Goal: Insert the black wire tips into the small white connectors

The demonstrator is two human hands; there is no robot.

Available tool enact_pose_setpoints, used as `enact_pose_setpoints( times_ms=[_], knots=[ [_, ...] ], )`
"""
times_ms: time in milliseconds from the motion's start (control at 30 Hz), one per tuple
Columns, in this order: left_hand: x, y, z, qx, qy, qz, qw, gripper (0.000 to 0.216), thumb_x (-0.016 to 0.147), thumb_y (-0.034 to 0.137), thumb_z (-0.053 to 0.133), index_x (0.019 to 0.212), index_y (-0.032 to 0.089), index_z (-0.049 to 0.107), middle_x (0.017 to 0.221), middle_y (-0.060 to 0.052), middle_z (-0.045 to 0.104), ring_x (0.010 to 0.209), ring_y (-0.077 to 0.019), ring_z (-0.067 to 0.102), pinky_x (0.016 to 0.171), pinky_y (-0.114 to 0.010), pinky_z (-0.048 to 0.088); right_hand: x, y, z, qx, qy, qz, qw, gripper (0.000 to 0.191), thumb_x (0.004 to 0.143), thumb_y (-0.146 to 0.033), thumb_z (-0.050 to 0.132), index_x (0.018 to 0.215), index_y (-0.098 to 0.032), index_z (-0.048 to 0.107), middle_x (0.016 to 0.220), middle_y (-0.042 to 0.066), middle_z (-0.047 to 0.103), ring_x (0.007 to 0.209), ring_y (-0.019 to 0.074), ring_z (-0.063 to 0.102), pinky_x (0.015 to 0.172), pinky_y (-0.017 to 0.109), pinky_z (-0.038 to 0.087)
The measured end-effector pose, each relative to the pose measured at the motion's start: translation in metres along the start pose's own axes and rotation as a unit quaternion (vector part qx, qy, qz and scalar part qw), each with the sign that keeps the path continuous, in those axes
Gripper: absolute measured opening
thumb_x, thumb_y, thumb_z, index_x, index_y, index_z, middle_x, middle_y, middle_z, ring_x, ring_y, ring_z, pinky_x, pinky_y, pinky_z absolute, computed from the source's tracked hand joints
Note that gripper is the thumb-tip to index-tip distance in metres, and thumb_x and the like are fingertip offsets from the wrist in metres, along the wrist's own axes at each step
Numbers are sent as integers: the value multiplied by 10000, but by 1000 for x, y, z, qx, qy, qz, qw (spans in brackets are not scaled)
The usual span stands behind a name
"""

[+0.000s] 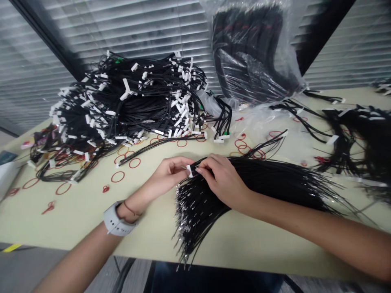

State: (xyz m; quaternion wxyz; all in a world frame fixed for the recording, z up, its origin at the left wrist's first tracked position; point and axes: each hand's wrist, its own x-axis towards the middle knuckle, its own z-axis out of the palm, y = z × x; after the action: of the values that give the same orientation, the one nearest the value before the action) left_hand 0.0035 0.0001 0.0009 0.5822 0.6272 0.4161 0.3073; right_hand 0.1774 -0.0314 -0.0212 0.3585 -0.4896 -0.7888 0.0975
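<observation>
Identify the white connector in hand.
The white connector between left hand and right hand, by the loose black wires; other white connectors lie away from both hands.

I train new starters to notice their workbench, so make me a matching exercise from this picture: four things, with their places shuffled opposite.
Column one
1. White connector being handled
2. Pale watch strap
3. Clear plastic bag
4. Bundle of loose black wires

Column two
A. On the wrist of the left hand
B. Partly under the right hand
C. In between the left and right hands
D. At the back, in front of the blinds

Pairs: 1-C, 2-A, 3-D, 4-B
</observation>
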Motion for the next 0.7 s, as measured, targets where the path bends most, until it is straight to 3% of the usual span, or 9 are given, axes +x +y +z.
enact_pose_setpoints(
  times_ms=[367, 700],
  knots=[
    [1, 1, 2, 0, 0, -8, 1000, 193, 711, 96, 616, 898, 138, 638, 812, -16, 654, 712, -110, 582, 672, -233, 469, 0, 0, 1, -5, -11, 43, 999, 151, 874, -217, 459, 754, -165, 535, 769, 24, 574, 745, 159, 514, 710, 299, 368],
    [-1, -2, 5, -24, -9, -7, 1000, 177, 726, 110, 616, 897, 148, 634, 826, -19, 662, 718, -116, 589, 680, -238, 468, 0, 1, 3, -8, 3, 31, 999, 150, 864, -210, 473, 730, -171, 529, 742, 22, 574, 719, 159, 518, 691, 302, 377]
  ],
)
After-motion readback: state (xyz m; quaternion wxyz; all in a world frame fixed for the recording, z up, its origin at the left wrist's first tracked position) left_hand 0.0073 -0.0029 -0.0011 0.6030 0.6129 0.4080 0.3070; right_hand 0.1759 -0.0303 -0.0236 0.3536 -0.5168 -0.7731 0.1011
